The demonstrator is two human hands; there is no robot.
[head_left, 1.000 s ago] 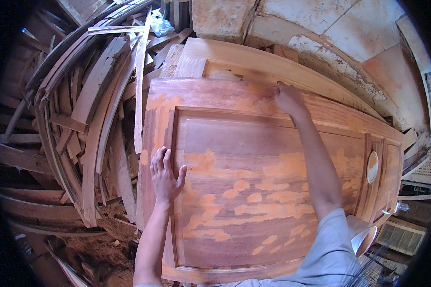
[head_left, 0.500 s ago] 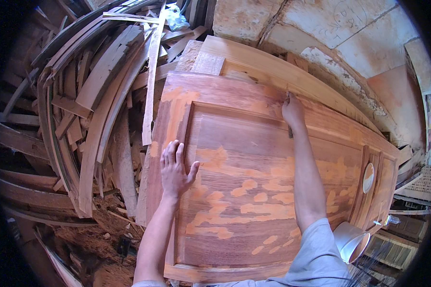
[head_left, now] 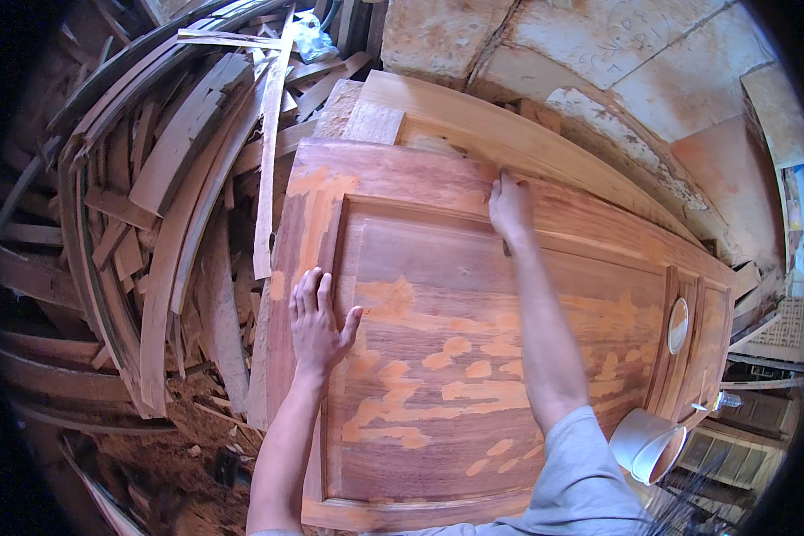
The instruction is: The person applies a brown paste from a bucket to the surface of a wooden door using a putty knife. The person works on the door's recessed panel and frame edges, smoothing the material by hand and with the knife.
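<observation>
Scribbles (head_left: 632, 32) mark a pale slab (head_left: 590, 55) beyond the wooden door (head_left: 456, 313).

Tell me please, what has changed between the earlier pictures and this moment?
The right hand has moved left along the far side of the door. No taking hold or letting go can be seen; whether this hand holds something is unclear. The left hand stays open on the left side of the door, and the white bucket stays near the door.
</observation>
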